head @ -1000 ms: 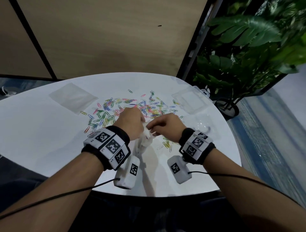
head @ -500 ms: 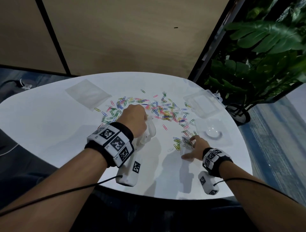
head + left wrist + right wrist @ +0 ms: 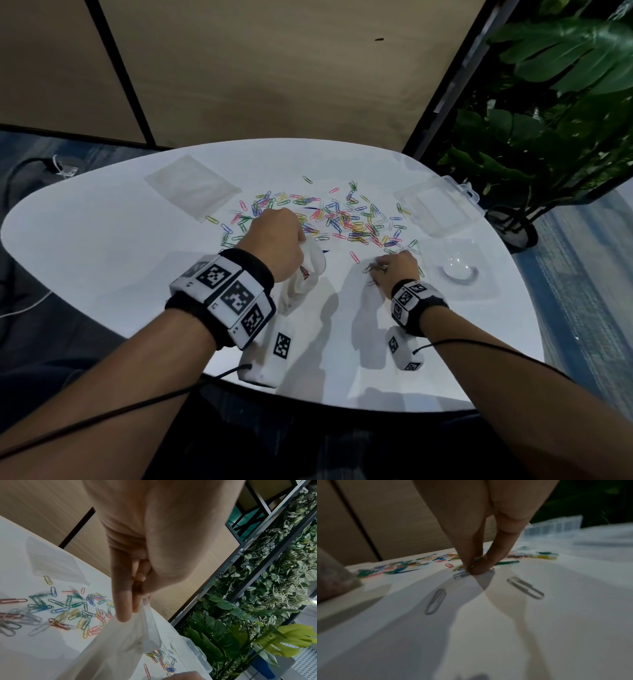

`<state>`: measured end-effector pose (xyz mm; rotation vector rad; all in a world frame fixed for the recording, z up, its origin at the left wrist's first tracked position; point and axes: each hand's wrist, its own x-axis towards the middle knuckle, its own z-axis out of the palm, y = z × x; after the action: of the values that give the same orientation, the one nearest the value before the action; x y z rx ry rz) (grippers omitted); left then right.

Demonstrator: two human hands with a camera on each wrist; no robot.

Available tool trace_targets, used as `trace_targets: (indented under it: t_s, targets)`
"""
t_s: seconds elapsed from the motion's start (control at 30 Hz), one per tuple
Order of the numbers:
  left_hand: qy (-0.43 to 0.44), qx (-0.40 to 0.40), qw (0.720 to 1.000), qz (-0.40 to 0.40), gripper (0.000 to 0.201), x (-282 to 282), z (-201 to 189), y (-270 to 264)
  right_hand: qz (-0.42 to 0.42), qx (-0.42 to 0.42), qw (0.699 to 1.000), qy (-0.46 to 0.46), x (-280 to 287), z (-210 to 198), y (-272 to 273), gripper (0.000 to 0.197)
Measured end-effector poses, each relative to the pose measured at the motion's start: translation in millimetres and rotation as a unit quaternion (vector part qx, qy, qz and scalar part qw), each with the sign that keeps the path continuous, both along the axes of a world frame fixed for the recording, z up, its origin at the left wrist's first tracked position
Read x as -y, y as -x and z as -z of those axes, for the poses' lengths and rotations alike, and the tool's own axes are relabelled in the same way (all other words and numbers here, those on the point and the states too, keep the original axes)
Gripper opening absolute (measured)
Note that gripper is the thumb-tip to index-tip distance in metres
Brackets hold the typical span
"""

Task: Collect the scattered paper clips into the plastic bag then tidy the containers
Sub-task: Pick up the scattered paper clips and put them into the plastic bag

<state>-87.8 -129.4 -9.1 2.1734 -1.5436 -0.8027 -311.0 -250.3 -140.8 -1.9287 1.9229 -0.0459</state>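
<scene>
Several coloured paper clips [image 3: 342, 222] lie scattered across the middle of the white table [image 3: 102, 246]. My left hand [image 3: 277, 240] holds a clear plastic bag [image 3: 308, 274] up by its rim, just in front of the pile. In the left wrist view the fingers [image 3: 123, 609] pinch the bag [image 3: 120, 642] at its open top. My right hand [image 3: 383, 269] is down on the table right of the bag. Its thumb and fingers [image 3: 476, 566] pinch a few paper clips [image 3: 460, 574] against the surface. Two grey clips [image 3: 435, 601] lie loose nearer my wrist.
A flat clear bag [image 3: 191, 186] lies at the back left. An open clear plastic box [image 3: 435, 205] sits at the back right, with a clear tray [image 3: 459, 270] in front of it near the right edge. Potted plants [image 3: 548, 137] stand beyond the table.
My right hand left the bag's mouth, moved right and dropped to the table, where it now pinches clips. The left hand keeps holding the bag in place.
</scene>
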Motion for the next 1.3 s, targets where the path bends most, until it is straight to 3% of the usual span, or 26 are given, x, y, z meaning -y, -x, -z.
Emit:
trace_targets:
  t_s: [0.1, 0.27, 0.33, 0.4, 0.47, 0.53, 0.6, 0.67, 0.77, 0.83, 0.93, 1.03, 1.17, 1.2, 1.27, 1.3]
  targets:
    - [-0.004, 0.01, 1.0, 0.011, 0.031, 3, 2, 1, -0.043, -0.025, 0.999, 0.006, 6, -3, -8, 0.021]
    - [-0.006, 0.022, 1.0, 0.02, 0.028, 4, 1, 2, -0.027, -0.048, 0.998, -0.024, 21, -8, -4, 0.021]
    - [-0.008, 0.019, 1.0, 0.018, 0.028, 4, 0, 3, 0.02, -0.022, 0.999, -0.038, 26, -8, 6, 0.018]
    - [-0.009, 0.017, 1.0, 0.017, 0.029, 4, -1, 4, 0.074, 0.076, 0.991, -0.079, 32, -11, 14, 0.014]
    - [-0.009, 0.003, 1.0, 0.014, 0.03, 4, -2, 6, 0.138, 0.259, 0.947, -0.128, 32, -25, 13, 0.006]
    - [-0.01, -0.004, 1.0, 0.012, 0.031, 4, -4, 9, 0.181, 0.436, 0.87, -0.145, 24, -50, 1, 0.003]
    - [-0.01, -0.012, 1.0, 0.011, 0.032, 4, -3, 13, 0.148, 0.539, 0.812, -0.17, 5, -80, -15, 0.011]
    - [-0.007, -0.015, 1.0, 0.012, 0.033, 4, -3, 16, 0.086, 0.565, 0.794, -0.209, -16, -102, -31, 0.022]
    - [0.003, -0.005, 1.0, 0.009, 0.029, 2, -2, 20, 0.038, 0.532, 0.816, -0.225, -42, -108, -49, 0.016]
    - [0.01, -0.004, 1.0, 0.006, 0.026, 1, -2, 21, -0.001, 0.468, 0.863, -0.193, -56, -99, -60, 0.01]
    - [0.011, -0.011, 1.0, 0.004, 0.026, 1, -2, 20, -0.104, 0.342, 0.92, -0.16, -63, -82, -69, 0.02]
    - [0.009, -0.008, 1.0, 0.011, 0.027, 3, -1, 17, -0.201, 0.265, 0.934, -0.134, -64, -86, -74, 0.032]
    - [0.01, -0.008, 1.0, 0.004, 0.028, 3, 2, 9, -0.08, 0.405, 0.904, -0.111, -53, -99, -62, 0.022]
    - [0.011, -0.014, 1.0, 0.004, 0.029, 3, 3, 8, -0.048, 0.404, 0.909, -0.091, -47, -98, -53, 0.019]
    - [0.009, -0.023, 1.0, 0.007, 0.031, 2, 3, 4, -0.003, 0.317, 0.946, -0.07, -32, -88, -26, 0.022]
    - [0.007, -0.024, 1.0, 0.006, 0.03, 2, 4, 3, 0.019, 0.228, 0.97, -0.083, -26, -79, -11, 0.036]
